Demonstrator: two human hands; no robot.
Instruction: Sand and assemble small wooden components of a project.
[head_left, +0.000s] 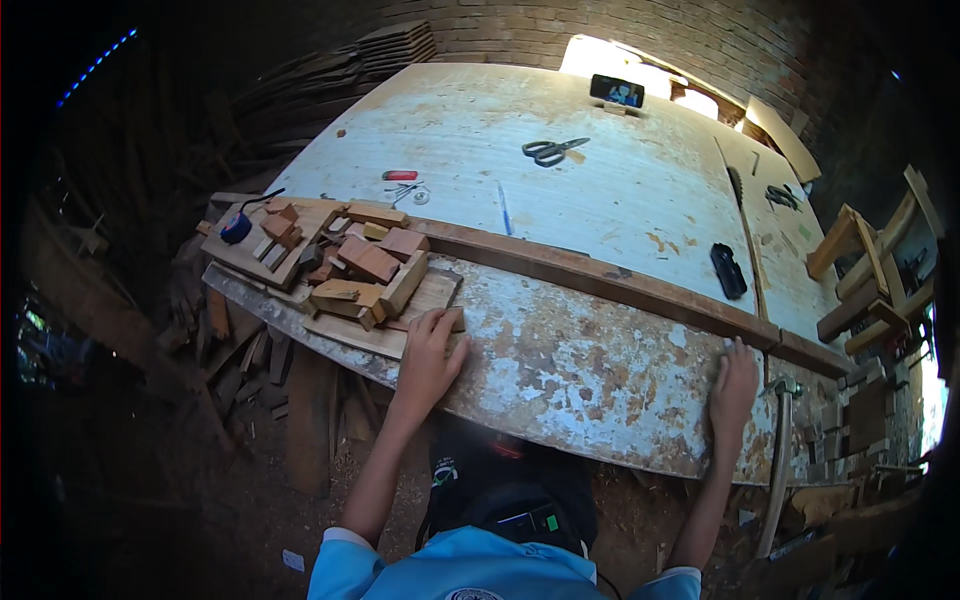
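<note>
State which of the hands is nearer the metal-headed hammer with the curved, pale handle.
Right. The right hand is just left of the hammer; the left hand is much farther left.

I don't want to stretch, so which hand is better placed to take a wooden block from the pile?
Left, I'd say. Your left hand is beside the pile of wooden blocks, while your right hand rests far along the bench, near the hammer.
</note>
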